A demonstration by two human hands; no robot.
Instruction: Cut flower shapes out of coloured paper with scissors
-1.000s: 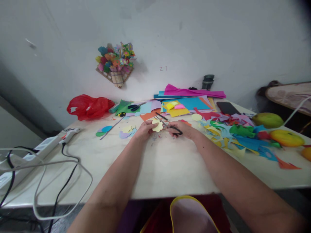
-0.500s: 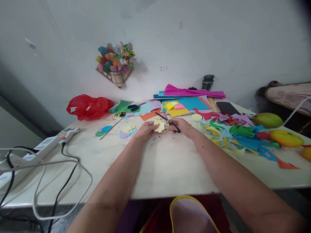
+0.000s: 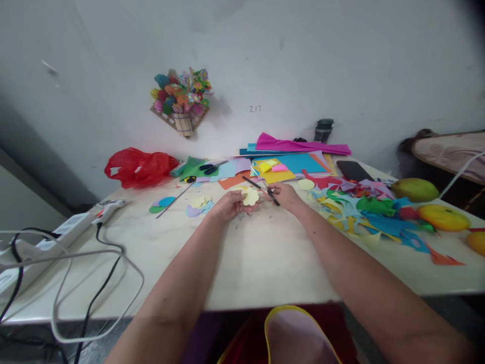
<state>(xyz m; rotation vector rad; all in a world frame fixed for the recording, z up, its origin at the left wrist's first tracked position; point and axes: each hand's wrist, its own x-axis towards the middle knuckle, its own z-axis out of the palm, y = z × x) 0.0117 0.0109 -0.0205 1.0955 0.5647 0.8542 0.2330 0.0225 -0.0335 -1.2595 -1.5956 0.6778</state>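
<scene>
Between the thumb and fingers of my left hand (image 3: 229, 205) is a pale yellow paper flower (image 3: 250, 196) with a scalloped edge. My right hand (image 3: 283, 196) is closed on a pair of scissors (image 3: 270, 193), their dark handles in its fingers. The blades stand apart and point away from me, just behind and right of the flower. Small paper bits lie on the table beneath. To the left are a little pile of cut yellow, blue and lilac shapes (image 3: 200, 206) and green and blue paper discs (image 3: 165, 202).
Coloured scraps (image 3: 364, 217) spread over the right side, beside mangoes (image 3: 444, 217) and a phone (image 3: 354, 171). Paper sheets (image 3: 303, 163), another pair of scissors (image 3: 207, 167) and a red plastic bag (image 3: 138, 167) lie at the back. A power strip (image 3: 71, 227) with cables is at the left.
The scissors have turned slightly in my right hand, with their blades still apart. My left fingers have shifted on the flower, which now shows more of its face.
</scene>
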